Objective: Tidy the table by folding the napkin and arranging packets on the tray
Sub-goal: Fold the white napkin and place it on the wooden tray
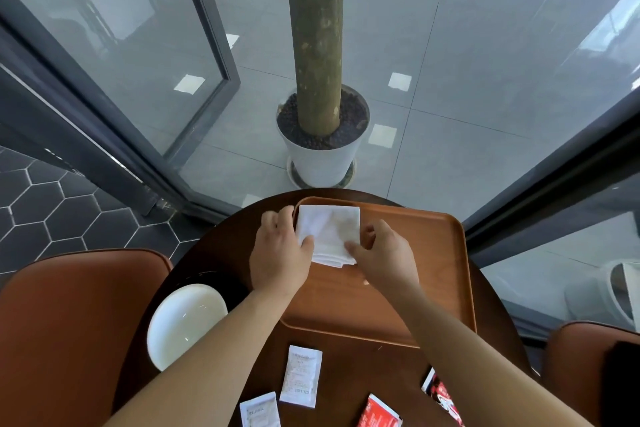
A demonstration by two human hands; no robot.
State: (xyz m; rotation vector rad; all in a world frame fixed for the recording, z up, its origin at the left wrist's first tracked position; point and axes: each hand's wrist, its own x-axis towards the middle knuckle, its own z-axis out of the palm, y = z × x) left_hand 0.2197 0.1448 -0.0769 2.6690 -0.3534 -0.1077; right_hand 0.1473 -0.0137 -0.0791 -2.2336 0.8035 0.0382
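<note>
On the far left corner of the tray (415, 288), seen from your head camera, lies the white napkin (329, 229), folded into a thick rectangle, with its far left edge riding up against the tray's rim. Your left hand (280, 260) grips the napkin's left edge: the thumb presses down on top of the cloth and the fingers curl over the tray rim beside it. Your right hand (384, 256) pinches the near right part of the napkin, fingers bent and the thumb tip on the cloth.

The tray sits on the round dark worktop (346, 392), and apart from the napkin its wooden floor is bare. Nearer to you, off the tray, two white packets (301, 376) lie flat on the worktop, one just beside the other, and two red packets (379, 412) lie to their right, partly hidden under your right forearm. A white plate (183, 319) rests at the left edge of the worktop, partly under your left forearm. Beyond the worktop, a potted tree (320, 80) stands on the grey tiled floor.
</note>
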